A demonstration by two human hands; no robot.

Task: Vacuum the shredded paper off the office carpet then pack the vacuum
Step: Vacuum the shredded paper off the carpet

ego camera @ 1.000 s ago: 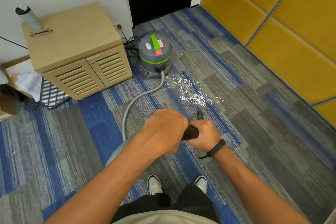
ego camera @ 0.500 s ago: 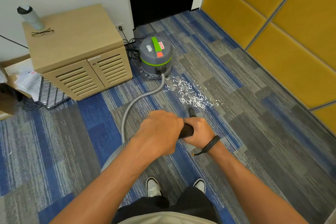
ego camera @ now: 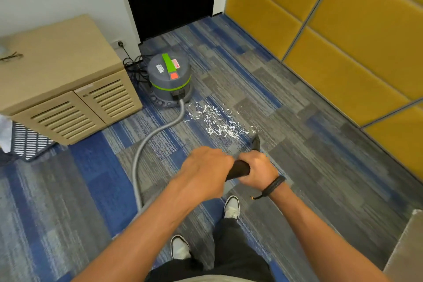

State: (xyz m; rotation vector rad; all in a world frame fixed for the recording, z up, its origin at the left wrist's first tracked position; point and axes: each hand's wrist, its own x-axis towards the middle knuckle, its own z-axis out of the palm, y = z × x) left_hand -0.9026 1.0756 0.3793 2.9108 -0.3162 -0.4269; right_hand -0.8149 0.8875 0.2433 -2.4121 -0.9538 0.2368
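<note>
On the left I see a grey drum vacuum with a green band beside a louvred wooden cabinet. Its grey ribbed hose curves toward me. My left hand and right hand both curl their fingers round the black wand handle. White shredded paper lies on the striped carpet just beyond the nozzle.
</note>
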